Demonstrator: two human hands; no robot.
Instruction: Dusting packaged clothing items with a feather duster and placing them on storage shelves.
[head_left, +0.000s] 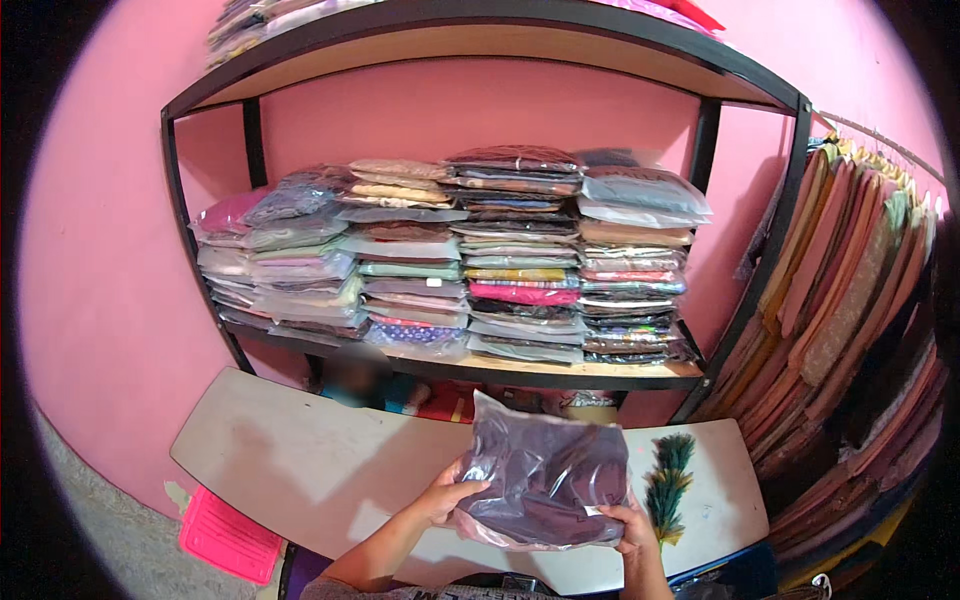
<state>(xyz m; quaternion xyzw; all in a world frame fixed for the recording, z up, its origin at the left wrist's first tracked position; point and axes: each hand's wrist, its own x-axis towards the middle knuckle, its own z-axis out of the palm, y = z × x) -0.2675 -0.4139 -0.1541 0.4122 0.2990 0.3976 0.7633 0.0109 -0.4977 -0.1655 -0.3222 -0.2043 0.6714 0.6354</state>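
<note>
A clear plastic bag with folded dark purple-grey cloth inside (551, 480) is held up over the white table (330, 457). My left hand (452, 491) grips its left edge, the thumb on the front face. At the lower right corner my right hand (628, 525) pinches the bag, its thumb beside a small white tag. The fingers behind the bag are hidden. To the right of the bag, a green and yellow feathery duster (667, 484) lies on the table.
Beyond the table, a black-framed shelf (480, 369) holds stacks of bagged folded garments (525, 292). Clothes on hangers (840, 285) hang at the right. A bright pink plastic item (231, 534) is at the table's lower left. A blurred patch and blue cloth show below the shelf.
</note>
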